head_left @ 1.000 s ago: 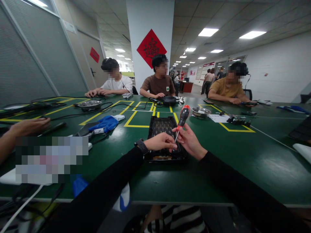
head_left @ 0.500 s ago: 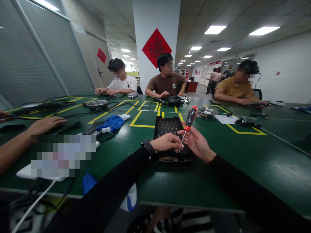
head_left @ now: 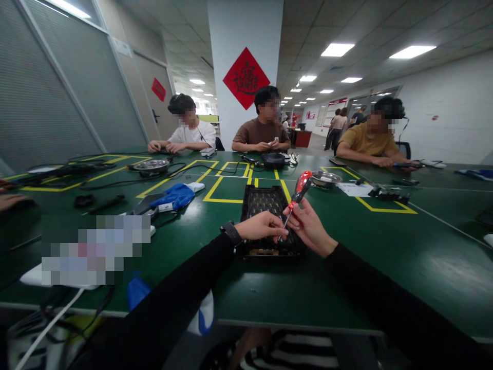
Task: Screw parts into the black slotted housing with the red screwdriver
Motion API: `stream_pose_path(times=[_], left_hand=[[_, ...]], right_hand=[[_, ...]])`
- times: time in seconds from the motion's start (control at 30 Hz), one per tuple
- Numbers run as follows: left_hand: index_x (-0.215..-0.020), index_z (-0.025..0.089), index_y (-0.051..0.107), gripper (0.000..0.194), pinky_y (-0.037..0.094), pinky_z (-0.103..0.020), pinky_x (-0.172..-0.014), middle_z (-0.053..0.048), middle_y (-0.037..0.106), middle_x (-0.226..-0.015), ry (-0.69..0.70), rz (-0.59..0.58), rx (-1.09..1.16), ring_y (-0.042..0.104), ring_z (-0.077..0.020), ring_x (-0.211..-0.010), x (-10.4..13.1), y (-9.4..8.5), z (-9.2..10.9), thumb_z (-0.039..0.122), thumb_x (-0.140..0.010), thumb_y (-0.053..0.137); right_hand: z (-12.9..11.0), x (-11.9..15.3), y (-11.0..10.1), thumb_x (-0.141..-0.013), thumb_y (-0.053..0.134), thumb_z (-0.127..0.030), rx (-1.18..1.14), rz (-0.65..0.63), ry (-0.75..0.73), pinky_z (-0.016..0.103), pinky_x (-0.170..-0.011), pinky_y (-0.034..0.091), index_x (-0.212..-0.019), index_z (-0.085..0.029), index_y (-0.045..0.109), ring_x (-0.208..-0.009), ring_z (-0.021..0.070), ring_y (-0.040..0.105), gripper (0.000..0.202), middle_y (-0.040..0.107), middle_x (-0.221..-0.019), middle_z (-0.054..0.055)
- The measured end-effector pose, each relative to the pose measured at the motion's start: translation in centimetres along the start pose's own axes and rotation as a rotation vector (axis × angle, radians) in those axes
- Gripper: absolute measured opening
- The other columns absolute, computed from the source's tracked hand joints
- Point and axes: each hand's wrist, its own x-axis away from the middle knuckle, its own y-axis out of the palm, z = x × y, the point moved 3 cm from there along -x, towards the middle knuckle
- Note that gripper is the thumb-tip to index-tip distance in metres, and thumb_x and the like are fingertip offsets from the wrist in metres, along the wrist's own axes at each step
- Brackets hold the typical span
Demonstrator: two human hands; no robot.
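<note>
A screwdriver (head_left: 301, 188) with a red and black handle is held tilted above a black tray-like case (head_left: 265, 198) on the green table (head_left: 385, 267). My right hand (head_left: 310, 226) closes its fingers round the lower handle and upper shaft. Near the tip of the shaft, the fingers of my left hand (head_left: 262, 226) are pinched together; whether they grip the tip or a tiny part there is too small to tell. Both hands hover over the front part of the case, hiding some of its inside.
Blue and white gloves (head_left: 177, 196) lie left of the case, with a white power strip (head_left: 31, 275) and cables nearer. Metal bowls (head_left: 325, 179) stand farther back. Small black parts (head_left: 389, 193) lie on the right. Three people sit opposite; another person's hand is at the far left.
My hands and the screwdriver keep nearly the same pose, the view having shifted slightly. The neighbour's hand at left has drawn back toward the edge. The middle person opposite has brought both hands together.
</note>
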Motion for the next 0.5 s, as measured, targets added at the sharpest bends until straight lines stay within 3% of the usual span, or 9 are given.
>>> stream_pose_path(times=[0.13, 0.5], left_hand=[[-0.081, 0.007, 0.064, 0.037, 0.038, -0.019, -0.057, -0.002, 0.058, -0.06, -0.003, -0.004, 0.029, 0.051, -0.0082, -0.056, -0.05, 0.05, -0.02, 0.042, -0.079, 0.052], [-0.082, 0.007, 0.064, 0.039, 0.035, -0.018, -0.053, -0.001, 0.057, -0.058, -0.027, 0.028, 0.016, 0.048, -0.0072, -0.053, -0.1, -0.14, -0.33, 0.044, -0.078, 0.052]], right_hand=[[0.06, 0.03, 0.0, -0.081, 0.055, -0.026, -0.013, 0.008, 0.007, 0.018, -0.044, 0.027, -0.086, -0.02, 0.049, -0.047, 0.0042, 0.033, 0.01, 0.059, -0.077, 0.0], [-0.14, 0.09, -0.06, -0.081, 0.046, -0.027, -0.087, 0.025, 0.112, 0.024, -0.053, 0.038, -0.115, -0.019, 0.05, -0.055, 0.0089, 0.042, 0.035, 0.062, -0.085, 0.004]])
